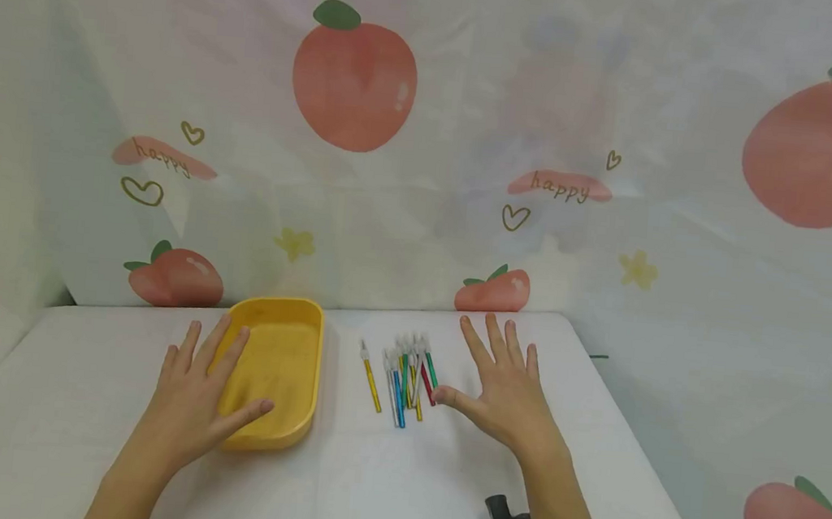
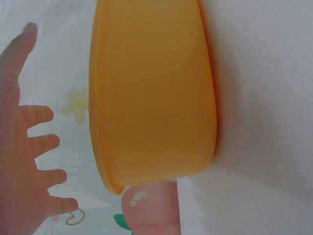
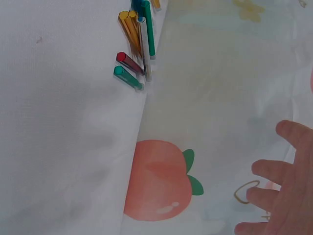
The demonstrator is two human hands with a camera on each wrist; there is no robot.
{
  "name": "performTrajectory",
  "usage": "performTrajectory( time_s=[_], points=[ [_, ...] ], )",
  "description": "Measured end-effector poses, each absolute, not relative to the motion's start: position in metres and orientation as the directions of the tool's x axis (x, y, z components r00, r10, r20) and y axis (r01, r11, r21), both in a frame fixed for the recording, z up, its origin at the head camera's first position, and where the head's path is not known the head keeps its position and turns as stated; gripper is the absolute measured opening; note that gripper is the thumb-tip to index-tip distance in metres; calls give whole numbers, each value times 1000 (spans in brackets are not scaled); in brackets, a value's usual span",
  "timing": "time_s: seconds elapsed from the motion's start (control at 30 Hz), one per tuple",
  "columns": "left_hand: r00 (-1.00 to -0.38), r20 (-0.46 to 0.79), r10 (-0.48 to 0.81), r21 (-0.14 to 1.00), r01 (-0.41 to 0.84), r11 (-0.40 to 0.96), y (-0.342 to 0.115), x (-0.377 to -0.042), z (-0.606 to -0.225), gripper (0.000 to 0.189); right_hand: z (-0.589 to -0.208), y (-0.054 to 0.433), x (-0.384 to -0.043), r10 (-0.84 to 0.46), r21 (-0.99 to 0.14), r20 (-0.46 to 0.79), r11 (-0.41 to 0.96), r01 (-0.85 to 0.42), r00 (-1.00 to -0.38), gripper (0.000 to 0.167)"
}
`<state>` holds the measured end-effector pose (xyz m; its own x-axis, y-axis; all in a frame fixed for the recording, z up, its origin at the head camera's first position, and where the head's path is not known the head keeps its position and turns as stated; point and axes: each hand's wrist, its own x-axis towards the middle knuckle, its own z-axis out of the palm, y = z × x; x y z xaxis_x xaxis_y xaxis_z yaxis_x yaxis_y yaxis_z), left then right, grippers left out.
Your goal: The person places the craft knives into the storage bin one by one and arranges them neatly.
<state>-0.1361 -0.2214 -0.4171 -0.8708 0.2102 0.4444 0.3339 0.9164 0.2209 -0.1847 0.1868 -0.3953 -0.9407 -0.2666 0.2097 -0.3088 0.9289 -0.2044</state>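
My left hand [image 1: 192,405] is spread over the left side of a yellow plastic tub [image 1: 278,375], fingers straight and holding nothing. In the left wrist view the hand [image 2: 22,161] is apart from the tub's outer wall [image 2: 151,93]. To the tub's right lies a loose pile of slim craft knives with clear caps, among them a blue one [image 1: 399,397], a red one, and several green, silver and yellow ones. A single yellow craft knife [image 1: 372,382] rests left of the pile. My right hand [image 1: 508,397], also spread and bare, hovers just right of the pile.
A white cloth covers the table [image 1: 362,483]. Behind it hangs a pale curtain [image 1: 418,235] printed with peaches, hearts and flowers. A black curved fitting [image 1: 506,517] shows beside my right wrist. The table's right edge [image 1: 633,427] runs beyond my right forearm.
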Motion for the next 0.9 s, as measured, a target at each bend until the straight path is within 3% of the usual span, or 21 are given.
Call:
performTrajectory(
  time_s=[0.23,0.43,0.73,0.9],
  points=[
    [-880,432,200,264,335,904,-223,-136,-415,96,-392,185,-185,-278,-224,218,919,-325,-935,104],
    [-907,388,162,402,325,856,-231,-140,-419,87,-396,185,-184,-294,-250,245,902,-353,-924,101],
    [-921,384,67,631,315,709,-247,-148,-426,60,-407,185,-188,-262,-385,251,857,-344,-932,76],
    [-958,286,-11,740,213,638,-259,-145,-430,58,-415,185,-193,-236,-473,183,830,-296,-954,63]
  ],
)
